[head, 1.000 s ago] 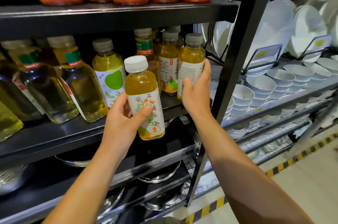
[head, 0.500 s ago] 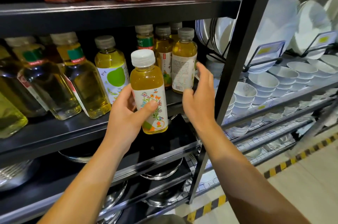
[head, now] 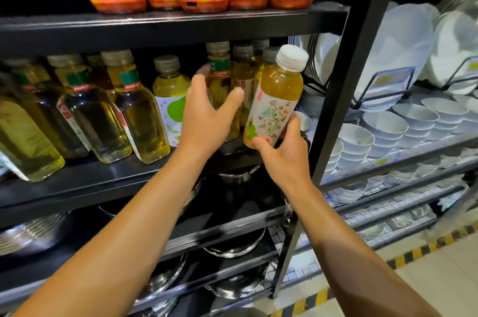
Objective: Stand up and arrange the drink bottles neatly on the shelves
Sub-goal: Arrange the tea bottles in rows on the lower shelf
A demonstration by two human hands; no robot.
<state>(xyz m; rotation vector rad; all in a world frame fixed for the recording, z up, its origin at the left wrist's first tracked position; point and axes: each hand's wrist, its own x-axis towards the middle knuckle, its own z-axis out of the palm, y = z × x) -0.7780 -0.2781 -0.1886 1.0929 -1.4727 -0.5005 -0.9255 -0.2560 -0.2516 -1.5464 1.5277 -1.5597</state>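
Two hands have swapped jobs in the last second. At the far left of the middle shelf (head: pixel 108 177) the square oil-coloured bottles (head: pixel 139 114) stand as they did, a little tilted, and beside them the bottle with the green pear label (head: pixel 169 101) has not moved. The left hand (head: pixel 207 120), which a moment ago gripped the flowered tea bottle, is now empty, fingers spread and thumb out, reaching toward the gap in front of the back-row bottles (head: pixel 218 76); it looks just short of touching them, though blur hides the fingertips. The flowered tea bottle (head: pixel 275 99) has passed to the right hand (head: pixel 282 151), which pinches it low at the base between thumb and fingers. It leans to the right, white cap up, off the shelf, close to the black upright post (head: pixel 344 88). My reading: the free left hand can now nudge the row straight, and the right hand can set this bottle upright in the front corner.
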